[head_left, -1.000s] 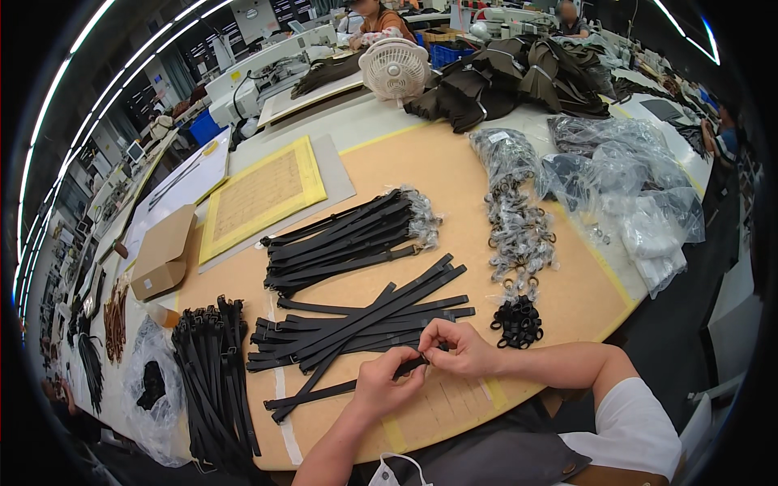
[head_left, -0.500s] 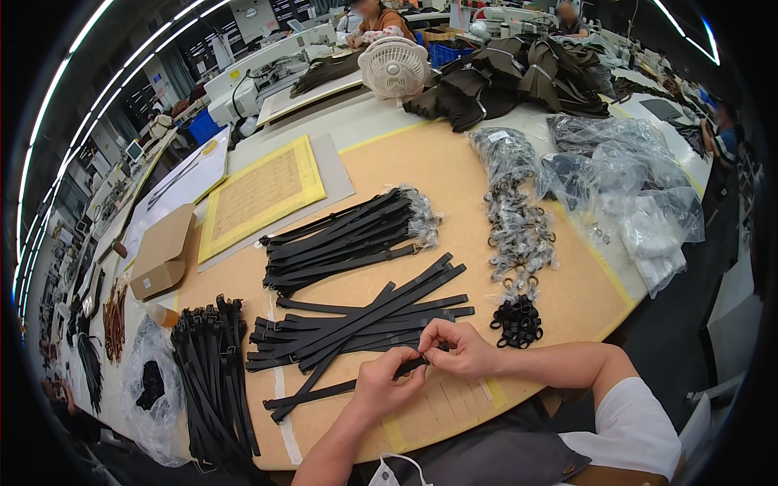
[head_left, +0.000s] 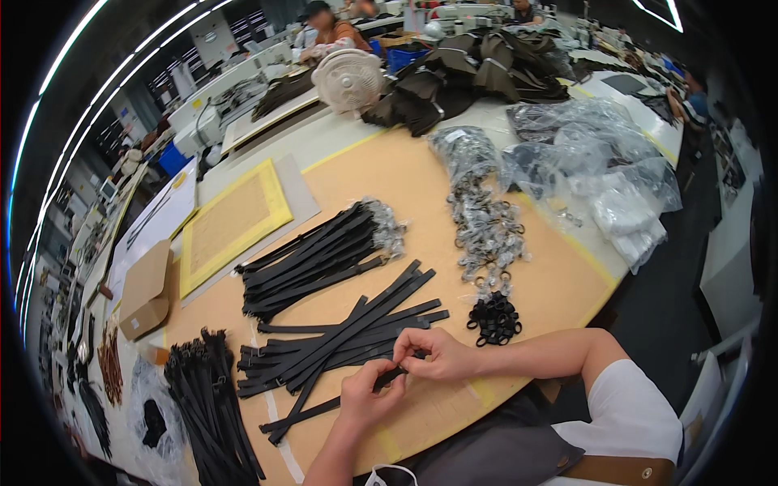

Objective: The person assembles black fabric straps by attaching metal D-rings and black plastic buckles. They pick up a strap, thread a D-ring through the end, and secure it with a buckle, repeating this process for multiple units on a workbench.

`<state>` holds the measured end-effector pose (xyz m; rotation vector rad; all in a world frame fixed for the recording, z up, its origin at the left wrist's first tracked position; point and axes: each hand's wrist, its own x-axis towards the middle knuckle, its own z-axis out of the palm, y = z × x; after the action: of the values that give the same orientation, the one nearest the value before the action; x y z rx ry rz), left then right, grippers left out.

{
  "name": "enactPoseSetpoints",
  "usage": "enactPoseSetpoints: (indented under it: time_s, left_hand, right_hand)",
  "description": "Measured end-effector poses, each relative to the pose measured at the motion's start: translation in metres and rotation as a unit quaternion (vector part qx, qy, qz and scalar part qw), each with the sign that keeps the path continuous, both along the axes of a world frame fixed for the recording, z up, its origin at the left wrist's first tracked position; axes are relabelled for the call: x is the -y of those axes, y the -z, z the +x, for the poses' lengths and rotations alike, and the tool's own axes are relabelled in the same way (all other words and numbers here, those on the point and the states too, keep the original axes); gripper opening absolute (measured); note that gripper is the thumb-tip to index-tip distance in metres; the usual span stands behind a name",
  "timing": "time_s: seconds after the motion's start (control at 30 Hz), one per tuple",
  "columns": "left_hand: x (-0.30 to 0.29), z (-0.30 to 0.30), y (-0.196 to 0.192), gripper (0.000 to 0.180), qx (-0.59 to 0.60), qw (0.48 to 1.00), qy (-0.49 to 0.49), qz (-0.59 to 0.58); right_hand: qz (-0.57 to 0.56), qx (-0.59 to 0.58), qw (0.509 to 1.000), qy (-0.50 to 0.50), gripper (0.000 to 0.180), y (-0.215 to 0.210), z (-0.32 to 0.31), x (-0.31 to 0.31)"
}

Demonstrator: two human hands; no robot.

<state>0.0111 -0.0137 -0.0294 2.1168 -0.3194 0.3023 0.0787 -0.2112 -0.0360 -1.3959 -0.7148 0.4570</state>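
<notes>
Head view: tan tabletop [head_left: 567, 283], with the crossed strap pile [head_left: 356, 344] as landmark.
Held strap [head_left: 304, 415]: black, along the near side of the pile; long axis slants from lower left to upper right, left end lying on the tabletop.
Left hand [head_left: 369, 395]: at the pile's near side, fingers curled closed about the strap, short of its right end.
Right hand [head_left: 429, 354]: at the pile's near right corner, thumb and fingers pinched together on the strap's right end; I cannot tell if a small part sits in the pinch too.
Strap direction: its long free length runs leftward from the 2 hands, so the left is nearer that length, the right nearer the tip.
Black loops [head_left: 494, 320]: heaped right of the pile.
Wrapped rings [head_left: 486, 227]: beyond the pile, to its right.
Far bundle [head_left: 312, 263]: more black straps, just beyond the pile.
Side bundle [head_left: 203, 389]: black straps, left of the pile.
</notes>
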Motion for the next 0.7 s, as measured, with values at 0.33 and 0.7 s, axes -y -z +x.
enactPoseSetpoints:
  time_s: [0.33, 0.7]
  left_hand:
    - [0.006, -0.006, 0.004, 0.02, -0.005, 1.0, -0.013, 0.009]
    - [-0.013, 0.015, 0.052, 0.024, 0.029, 0.997, 0.018, -0.066]
  right_hand:
    - [0.083, 0.077, 0.993, 0.015, 0.01, 0.02, 0.003, -0.008]
    - [0.085, 0.097, 0.991, 0.046, 0.011, 0.024, 0.007, -0.013]
